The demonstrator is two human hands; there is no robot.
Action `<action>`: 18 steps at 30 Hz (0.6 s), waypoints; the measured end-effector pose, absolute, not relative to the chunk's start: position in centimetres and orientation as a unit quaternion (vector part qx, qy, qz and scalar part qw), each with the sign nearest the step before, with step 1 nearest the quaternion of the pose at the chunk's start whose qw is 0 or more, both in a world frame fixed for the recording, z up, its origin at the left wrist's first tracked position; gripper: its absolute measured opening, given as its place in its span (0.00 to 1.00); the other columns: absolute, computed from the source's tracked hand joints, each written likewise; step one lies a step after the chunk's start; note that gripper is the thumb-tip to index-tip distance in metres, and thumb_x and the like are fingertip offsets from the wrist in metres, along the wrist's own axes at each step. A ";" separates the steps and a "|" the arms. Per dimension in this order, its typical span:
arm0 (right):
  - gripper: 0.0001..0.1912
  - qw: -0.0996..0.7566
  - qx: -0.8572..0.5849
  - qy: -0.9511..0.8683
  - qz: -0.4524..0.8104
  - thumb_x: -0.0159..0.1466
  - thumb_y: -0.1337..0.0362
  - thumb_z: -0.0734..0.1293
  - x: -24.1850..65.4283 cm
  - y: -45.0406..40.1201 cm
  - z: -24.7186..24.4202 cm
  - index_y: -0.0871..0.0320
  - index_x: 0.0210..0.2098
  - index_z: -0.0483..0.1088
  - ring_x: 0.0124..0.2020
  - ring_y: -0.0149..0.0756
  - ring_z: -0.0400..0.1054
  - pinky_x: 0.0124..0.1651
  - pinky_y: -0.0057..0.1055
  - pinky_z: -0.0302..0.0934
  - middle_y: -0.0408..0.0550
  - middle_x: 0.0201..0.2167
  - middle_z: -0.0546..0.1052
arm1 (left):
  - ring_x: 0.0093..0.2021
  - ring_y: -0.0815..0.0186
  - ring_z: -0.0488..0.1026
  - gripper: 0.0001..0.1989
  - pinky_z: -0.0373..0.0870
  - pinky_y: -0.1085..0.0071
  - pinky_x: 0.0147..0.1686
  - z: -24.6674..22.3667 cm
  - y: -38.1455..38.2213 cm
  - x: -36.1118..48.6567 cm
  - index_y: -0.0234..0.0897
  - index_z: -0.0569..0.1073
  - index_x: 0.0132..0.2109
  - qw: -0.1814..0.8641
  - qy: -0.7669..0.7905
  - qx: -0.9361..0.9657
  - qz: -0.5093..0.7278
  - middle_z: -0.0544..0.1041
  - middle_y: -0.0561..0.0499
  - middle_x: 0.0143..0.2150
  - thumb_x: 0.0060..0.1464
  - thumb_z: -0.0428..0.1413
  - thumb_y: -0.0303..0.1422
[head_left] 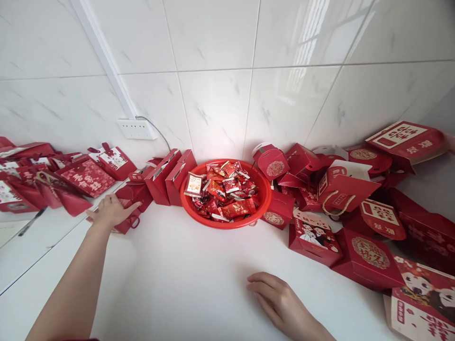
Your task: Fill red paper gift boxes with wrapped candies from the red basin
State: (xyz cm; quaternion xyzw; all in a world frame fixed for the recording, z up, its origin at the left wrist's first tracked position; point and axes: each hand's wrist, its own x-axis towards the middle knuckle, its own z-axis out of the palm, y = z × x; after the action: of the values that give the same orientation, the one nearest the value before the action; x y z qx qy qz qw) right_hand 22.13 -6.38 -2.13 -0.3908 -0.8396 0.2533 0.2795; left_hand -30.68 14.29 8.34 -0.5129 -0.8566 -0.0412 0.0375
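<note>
My left hand (110, 211) reaches over a small red gift box (124, 226) with a ribbon loop. Its thumb is stretched out to the right and the fingers lie across the box, their tips partly hidden. Another dark red box (142, 194) stands right behind it. My right hand (273, 296) is low over the white table (185, 274), fingers loosely bent and a little apart, with nothing in them. Ahead, between the hands, sits a red plastic basin (227, 225) heaped with wrapped sweets (216, 189).
Two upright red boxes (168, 180) stand left of the basin. Red gift bags (88, 177) crowd the far left, and many red gift boxes (369, 251) pile up on the right. A socket strip (136, 129) with a cable is on the tiled wall (216, 104).
</note>
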 end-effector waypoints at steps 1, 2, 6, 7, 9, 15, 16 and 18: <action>0.15 0.282 -0.391 -0.839 0.252 0.70 0.71 0.58 22.1 -6.3 -2.2 0.53 0.49 0.72 0.49 0.36 0.74 0.51 0.31 0.70 0.51 0.49 0.77 | 0.67 0.36 0.52 0.54 0.43 0.31 0.59 8.0 14.3 -30.7 0.18 0.48 0.69 0.046 -0.858 -0.509 -0.048 0.54 0.23 0.70 0.55 0.48 0.62; 0.15 0.286 -0.391 -0.838 0.250 0.70 0.71 0.58 22.1 -6.1 -2.2 0.53 0.49 0.72 0.49 0.36 0.74 0.51 0.30 0.70 0.51 0.49 0.77 | 0.67 0.37 0.53 0.52 0.44 0.31 0.60 7.7 14.3 -30.6 0.19 0.47 0.70 0.054 -0.858 -0.507 -0.053 0.54 0.23 0.70 0.56 0.46 0.61; 0.14 0.308 -0.384 -0.835 0.245 0.69 0.71 0.58 21.9 -5.6 -2.5 0.53 0.47 0.72 0.46 0.35 0.75 0.49 0.28 0.71 0.50 0.46 0.78 | 0.67 0.38 0.55 0.49 0.47 0.36 0.62 6.7 14.2 -30.6 0.18 0.47 0.69 0.070 -0.858 -0.504 -0.065 0.57 0.23 0.69 0.59 0.45 0.58; 0.14 0.312 -0.383 -0.834 0.246 0.69 0.71 0.58 21.9 -5.5 -2.6 0.52 0.47 0.72 0.46 0.35 0.75 0.49 0.28 0.71 0.50 0.46 0.78 | 0.67 0.38 0.55 0.49 0.47 0.37 0.62 6.6 14.2 -30.6 0.18 0.47 0.69 0.073 -0.860 -0.502 -0.065 0.56 0.23 0.69 0.59 0.44 0.58; 0.14 0.316 -0.382 -0.831 0.250 0.69 0.71 0.58 22.0 -5.4 -2.6 0.51 0.47 0.72 0.45 0.36 0.76 0.48 0.28 0.72 0.49 0.45 0.78 | 0.67 0.37 0.55 0.50 0.48 0.37 0.62 6.6 14.4 -30.7 0.17 0.46 0.69 0.073 -0.863 -0.495 -0.063 0.56 0.21 0.69 0.59 0.44 0.59; 0.14 0.327 -0.378 -0.820 0.280 0.70 0.70 0.58 22.3 -5.2 -3.0 0.52 0.47 0.72 0.45 0.37 0.76 0.47 0.28 0.72 0.51 0.44 0.78 | 0.66 0.35 0.57 0.47 0.51 0.39 0.61 6.5 15.1 -30.9 0.19 0.48 0.69 0.069 -0.859 -0.507 -0.032 0.58 0.22 0.67 0.61 0.42 0.58; 0.13 0.329 -0.378 -0.816 0.288 0.70 0.70 0.59 22.3 -5.1 -3.1 0.52 0.47 0.72 0.44 0.37 0.76 0.47 0.28 0.72 0.51 0.44 0.78 | 0.66 0.35 0.57 0.46 0.52 0.40 0.60 6.5 15.1 -31.0 0.19 0.48 0.69 0.068 -0.857 -0.510 -0.027 0.59 0.22 0.67 0.61 0.41 0.58; 0.13 0.330 -0.382 -0.808 0.304 0.70 0.70 0.58 22.2 -5.1 -3.2 0.52 0.47 0.72 0.45 0.37 0.75 0.47 0.29 0.72 0.51 0.44 0.78 | 0.65 0.34 0.57 0.45 0.53 0.41 0.60 6.5 15.2 -31.2 0.19 0.47 0.69 0.063 -0.854 -0.516 -0.017 0.59 0.21 0.66 0.62 0.40 0.57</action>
State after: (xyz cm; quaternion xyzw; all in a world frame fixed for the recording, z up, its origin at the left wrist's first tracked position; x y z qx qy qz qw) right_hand 22.20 -5.06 -3.21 -0.3816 -0.8079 0.3040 0.3305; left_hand -31.18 15.20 6.50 -0.5156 -0.8544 -0.0166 0.0629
